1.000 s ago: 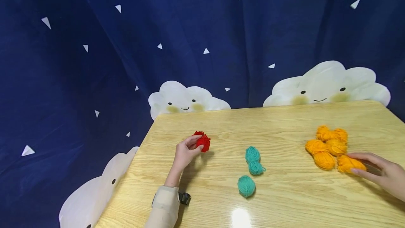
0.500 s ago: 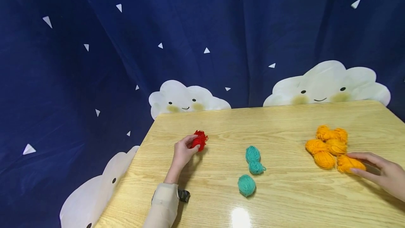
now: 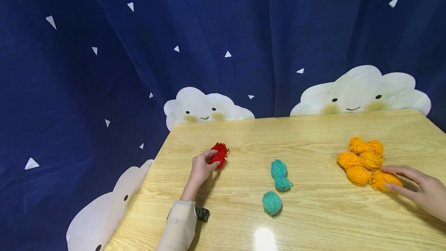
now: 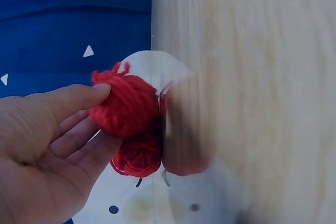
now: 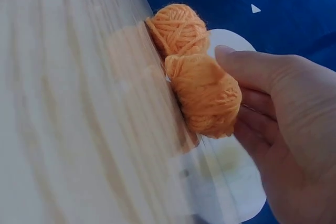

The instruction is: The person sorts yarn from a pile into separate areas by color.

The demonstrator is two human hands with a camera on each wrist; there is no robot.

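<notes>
My left hand (image 3: 201, 169) curls thumb and fingers round a red ball of yarn (image 4: 126, 103), low over the wooden table (image 3: 237, 204). A second red ball (image 4: 139, 157) lies against it on the far side. At the right, my right hand (image 3: 423, 191) has its thumb and fingers around the nearest orange ball of yarn (image 5: 207, 95), which appears to rest on the table. Its thumb (image 5: 247, 64) lies at the ball's edge, and the other fingers are partly hidden behind it. Several more orange balls (image 3: 370, 160) sit close together just left of that hand.
Between the hands, two teal yarn balls (image 3: 278, 169) touch, and a third teal ball (image 3: 271, 203) lies nearer to me. A dark blue curtain (image 3: 223, 30) with white clouds hangs behind the table's back edge. A black wrist strap (image 3: 202, 214) shows by the left sleeve.
My left hand has brought the held red ball slightly left and down, against the other red one. The right hand and the orange balls have hardly moved.
</notes>
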